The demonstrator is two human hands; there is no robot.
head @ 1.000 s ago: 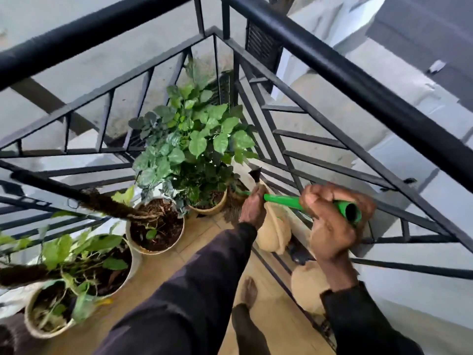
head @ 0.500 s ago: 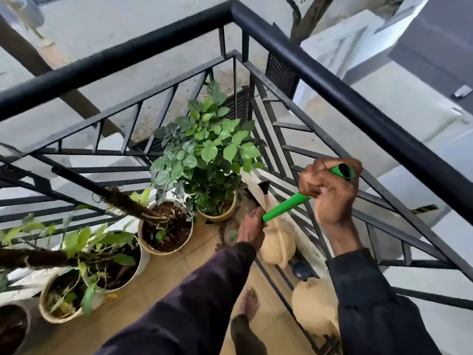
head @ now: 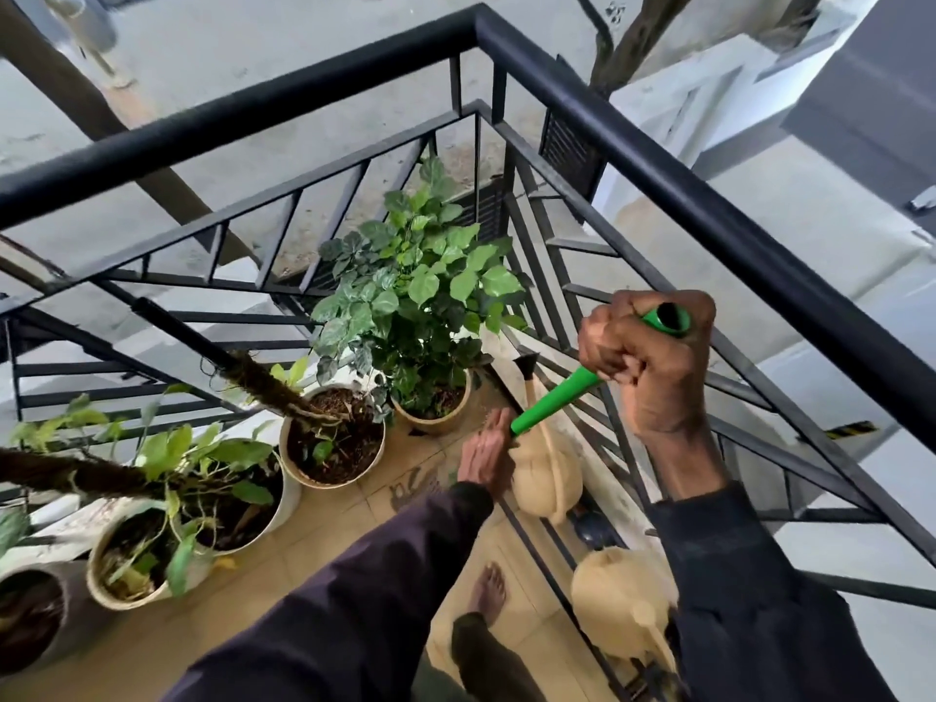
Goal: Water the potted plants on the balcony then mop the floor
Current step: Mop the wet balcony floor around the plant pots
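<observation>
A green mop handle (head: 554, 400) slants down from right to left over the balcony's tan tiled floor (head: 354, 529). My right hand (head: 651, 357) grips its top end in a fist. Lower down, my left hand (head: 483, 450) holds the handle near the floor, and the mop head is hidden behind it. Several potted plants line the left railing: a leafy green plant (head: 420, 291) in the corner, a pot of dark soil (head: 332, 443) and a white pot with a vine (head: 238, 499). Two beige watering cans (head: 549, 478) (head: 620, 615) stand on the floor by the right railing.
A black metal railing (head: 658, 159) closes the balcony corner on two sides, with a drop to a concrete yard beyond. My bare foot (head: 489, 590) stands on the tiles between the pots and the cans. A dark pot (head: 25, 620) sits at the far left.
My right hand has lifted the handle's top end, so the handle slants more steeply. My left hand has slid lower toward the floor. The view has shifted to show more of the railing.
</observation>
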